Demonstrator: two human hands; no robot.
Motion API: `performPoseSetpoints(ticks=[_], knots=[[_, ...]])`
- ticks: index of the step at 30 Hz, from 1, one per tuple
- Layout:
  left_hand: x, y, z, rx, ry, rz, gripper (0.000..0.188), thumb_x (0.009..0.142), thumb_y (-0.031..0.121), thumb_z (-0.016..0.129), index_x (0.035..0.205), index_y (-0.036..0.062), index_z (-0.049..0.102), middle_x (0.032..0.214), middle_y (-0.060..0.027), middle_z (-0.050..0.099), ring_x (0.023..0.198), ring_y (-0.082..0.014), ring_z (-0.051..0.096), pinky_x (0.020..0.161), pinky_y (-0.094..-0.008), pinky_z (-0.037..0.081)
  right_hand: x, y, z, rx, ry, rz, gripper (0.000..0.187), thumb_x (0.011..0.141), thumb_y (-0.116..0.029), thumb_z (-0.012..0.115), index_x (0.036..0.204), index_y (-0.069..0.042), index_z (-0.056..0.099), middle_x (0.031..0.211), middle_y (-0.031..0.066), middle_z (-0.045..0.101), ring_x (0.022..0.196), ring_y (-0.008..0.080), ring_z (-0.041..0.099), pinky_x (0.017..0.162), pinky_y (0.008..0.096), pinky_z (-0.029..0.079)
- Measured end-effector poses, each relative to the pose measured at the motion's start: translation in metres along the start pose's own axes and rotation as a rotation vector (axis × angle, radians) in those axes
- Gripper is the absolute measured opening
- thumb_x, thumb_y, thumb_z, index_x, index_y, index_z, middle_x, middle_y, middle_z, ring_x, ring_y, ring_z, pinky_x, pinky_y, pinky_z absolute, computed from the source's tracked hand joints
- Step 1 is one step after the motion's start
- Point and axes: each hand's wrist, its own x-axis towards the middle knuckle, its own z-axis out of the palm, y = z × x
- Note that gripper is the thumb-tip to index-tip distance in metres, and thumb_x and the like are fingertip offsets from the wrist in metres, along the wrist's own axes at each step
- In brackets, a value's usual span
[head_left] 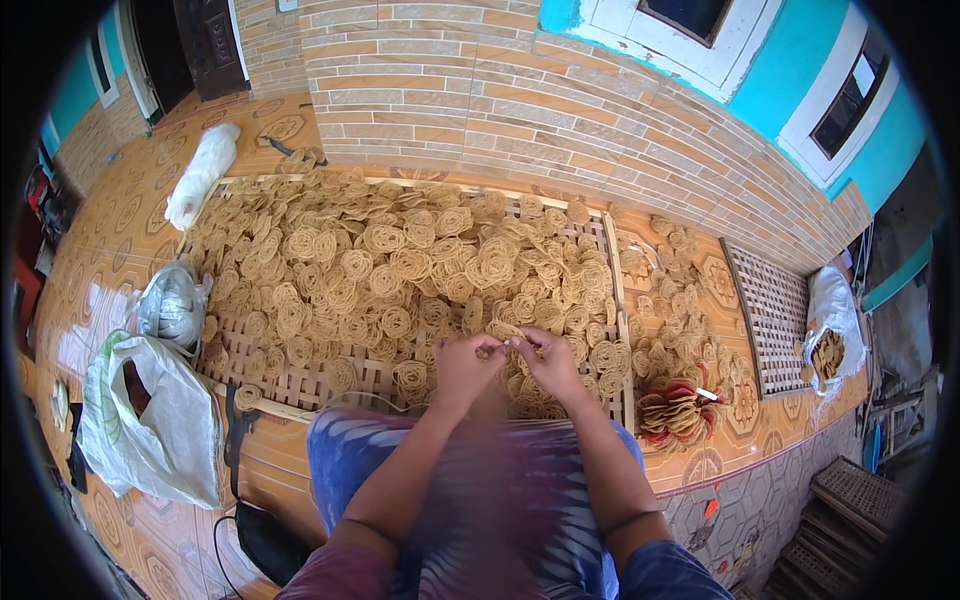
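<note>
Lacy disc (505, 329) is gripped by the right hand (552, 362); beside it the left hand (468, 365) is closed, its hold indiscernible. Beyond both hands, more discs (385, 238) are spread on a woven rack (620, 300).

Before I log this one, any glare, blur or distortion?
Head view: fisheye curves the brick-patterned wall and leaves black corners; bright glare on the tiled floor at left; the garment looks smeared mid-lap; left hand and right hand look fairly clear.
</note>
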Motion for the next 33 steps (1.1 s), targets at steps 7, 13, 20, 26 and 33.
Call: performPoseSetpoints(ticks=[7,13,20,26,33], knots=[[-0.002,0.004,0.001,0.098,0.069,0.066,0.008,0.078,0.024,0.078,0.083,0.0179,0.077,0.071,0.0013,0.070,0.076,-0.0228,0.059,0.097,-0.0472,0.035,-0.001,0.001,0.004,-0.027,0.058,-0.139,0.019,0.093,-0.010,0.072,0.107,0.003,0.073,0.091,0.0191,0.074,0.080,0.0225,0.071,0.075,0.0333,0.055],[-0.001,0.000,0.001,0.090,0.052,0.045,0.011,0.077,0.025,0.078,0.084,0.0172,0.077,0.075,0.0001,0.073,0.078,-0.0232,0.061,0.096,-0.0470,0.036,0.000,0.000,0.001,0.084,-0.016,0.031,0.022,0.093,-0.003,0.069,0.113,0.002,0.072,0.097,0.0162,0.075,0.091,0.0230,0.073,0.083,0.0323,0.056],[0.002,-0.006,0.002,-0.110,-0.077,-0.075,0.013,0.081,0.029,0.075,0.089,0.0190,0.078,0.084,0.0009,0.076,0.093,-0.0233,0.067,0.102,-0.0475,0.038,-0.001,-0.001,-0.003,-0.002,-0.019,-0.085,0.031,0.088,0.006,0.068,0.119,0.000,0.069,0.102,0.0159,0.075,0.096,0.0237,0.074,0.085,0.0323,0.058],[0.003,-0.015,0.002,-0.047,-0.226,-0.160,0.026,0.094,0.020,0.068,0.114,0.0038,0.074,0.103,-0.0123,0.076,0.095,-0.0209,0.071,0.087,-0.0345,0.054,-0.005,-0.017,-0.006,-0.175,-0.088,-0.112,0.021,0.086,0.011,0.064,0.104,-0.001,0.061,0.093,0.0147,0.069,0.091,0.0289,0.071,0.083,0.0370,0.056],[0.008,-0.028,0.004,-0.100,-0.290,-0.037,0.034,0.091,0.038,0.072,0.114,0.0150,0.077,0.100,-0.0133,0.076,0.093,-0.0290,0.072,0.085,-0.0389,0.054,-0.009,-0.021,-0.006,-0.277,-0.119,-0.129,0.021,0.087,0.011,0.058,0.100,-0.003,0.051,0.089,0.0161,0.066,0.088,0.0344,0.066,0.080,0.0421,0.052]])
